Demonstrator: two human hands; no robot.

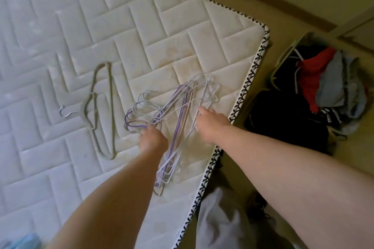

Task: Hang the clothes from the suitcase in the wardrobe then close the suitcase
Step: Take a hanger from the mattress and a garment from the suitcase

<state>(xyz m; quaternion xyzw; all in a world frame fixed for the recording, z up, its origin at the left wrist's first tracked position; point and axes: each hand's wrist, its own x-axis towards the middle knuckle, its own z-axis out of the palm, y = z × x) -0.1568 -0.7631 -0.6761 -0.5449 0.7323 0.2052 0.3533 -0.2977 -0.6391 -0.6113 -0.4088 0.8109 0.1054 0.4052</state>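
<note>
Both hands on the wire hangers (182, 103) near the mattress (101, 16) corner.
The left hand (152, 140) grips the bunched necks below the hooks; the right hand (211, 125) curls its fingers onto a thin white wire. A flat grey hanger (111, 107) lies apart to the left. The open suitcase (283, 56), heaped with rumpled clothes (311, 79), sits on the floor beyond the mattress edge.
</note>
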